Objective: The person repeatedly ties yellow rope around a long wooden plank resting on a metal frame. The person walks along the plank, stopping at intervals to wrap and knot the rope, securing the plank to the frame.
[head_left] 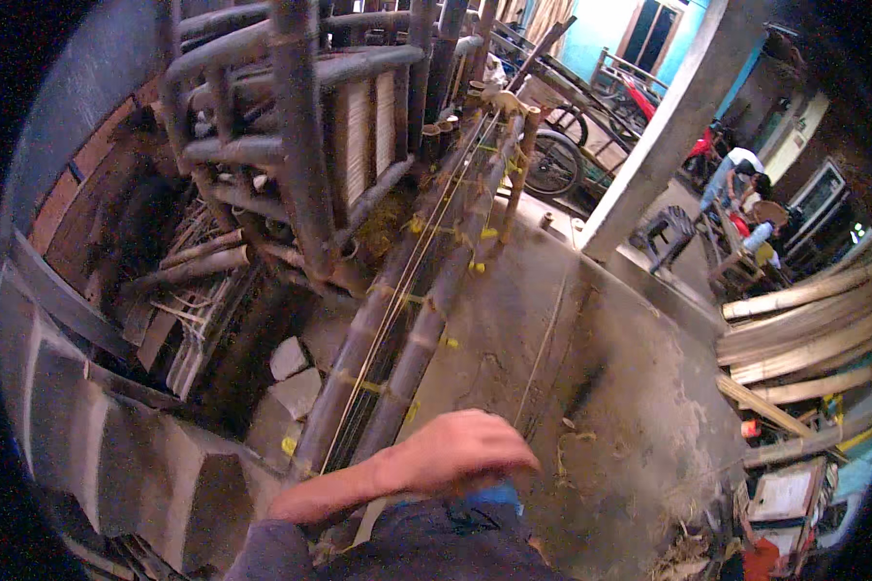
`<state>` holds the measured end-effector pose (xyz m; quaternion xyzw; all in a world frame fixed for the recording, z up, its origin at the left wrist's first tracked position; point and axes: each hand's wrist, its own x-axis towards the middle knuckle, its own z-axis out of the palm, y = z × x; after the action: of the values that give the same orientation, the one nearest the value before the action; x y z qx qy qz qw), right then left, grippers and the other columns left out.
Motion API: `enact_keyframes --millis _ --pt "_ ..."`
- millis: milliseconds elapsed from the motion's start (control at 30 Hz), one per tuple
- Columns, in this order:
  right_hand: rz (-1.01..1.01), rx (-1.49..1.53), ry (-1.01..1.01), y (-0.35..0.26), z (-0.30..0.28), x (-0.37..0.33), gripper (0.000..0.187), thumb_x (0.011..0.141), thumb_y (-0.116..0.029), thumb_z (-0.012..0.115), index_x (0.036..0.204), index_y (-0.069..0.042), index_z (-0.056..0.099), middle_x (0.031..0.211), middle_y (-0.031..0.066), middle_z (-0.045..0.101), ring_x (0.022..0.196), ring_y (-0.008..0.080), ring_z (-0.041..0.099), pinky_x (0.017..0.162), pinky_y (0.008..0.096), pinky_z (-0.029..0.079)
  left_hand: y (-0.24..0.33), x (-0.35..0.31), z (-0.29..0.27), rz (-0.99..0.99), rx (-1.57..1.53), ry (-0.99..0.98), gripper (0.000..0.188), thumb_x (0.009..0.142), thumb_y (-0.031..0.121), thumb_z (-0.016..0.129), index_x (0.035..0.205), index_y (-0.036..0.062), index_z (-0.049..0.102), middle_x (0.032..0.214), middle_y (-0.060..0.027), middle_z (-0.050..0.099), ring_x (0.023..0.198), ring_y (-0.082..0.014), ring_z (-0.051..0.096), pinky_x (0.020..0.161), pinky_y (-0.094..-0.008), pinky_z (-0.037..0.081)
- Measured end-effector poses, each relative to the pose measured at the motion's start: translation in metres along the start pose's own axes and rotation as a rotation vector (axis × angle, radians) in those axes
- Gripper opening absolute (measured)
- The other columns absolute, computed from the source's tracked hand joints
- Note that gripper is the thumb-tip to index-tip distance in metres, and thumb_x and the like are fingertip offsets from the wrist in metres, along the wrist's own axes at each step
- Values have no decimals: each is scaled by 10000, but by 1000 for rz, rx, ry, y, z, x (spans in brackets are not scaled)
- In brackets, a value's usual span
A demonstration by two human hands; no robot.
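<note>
Bent across the front of my body is my left arm, its dark sleeve ending near the elbow. My left hand (467,451) shows its back, slightly blurred, and its fingers curl down out of sight, so whether they hold anything is hidden. Just beyond it runs a long rack of two dark bamboo poles (409,360), leading away from me. Thin pale strands (397,281) stretch along the rack between the poles. Yellow ties (420,298) cross it at intervals. My right hand is out of view.
A bamboo frame (295,145) stands at the left, with cut bamboo (203,259) and pale blocks (298,387) below. A white pillar (654,126) rises ahead. Split bamboo (804,339) is stacked at the right. Farther back are a wheel (555,162), a dark stool (670,232) and seated people (738,179).
</note>
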<state>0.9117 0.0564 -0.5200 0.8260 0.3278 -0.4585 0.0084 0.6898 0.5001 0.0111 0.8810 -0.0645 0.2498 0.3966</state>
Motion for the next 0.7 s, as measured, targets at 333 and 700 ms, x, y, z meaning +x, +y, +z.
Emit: enact_keyframes --millis 333,700 --pt "-294 890 379 -306 -516 252 155 891 -179 532 916 -44 603 743 51 631 657 147 596 551 293 467 -191 67 -41 -787 -208 267 131 849 78 590 965 42 639 911 -81 647 864 -187 627 751 -304 490" --pt "-303 700 21 -383 -552 390 116 869 -138 582 915 -43 630 776 66 643 695 135 605 607 297 484 -490 233 -218 -920 208 823 125 855 130 590 906 23 629 919 -106 632 818 -212 620 728 -319 481"
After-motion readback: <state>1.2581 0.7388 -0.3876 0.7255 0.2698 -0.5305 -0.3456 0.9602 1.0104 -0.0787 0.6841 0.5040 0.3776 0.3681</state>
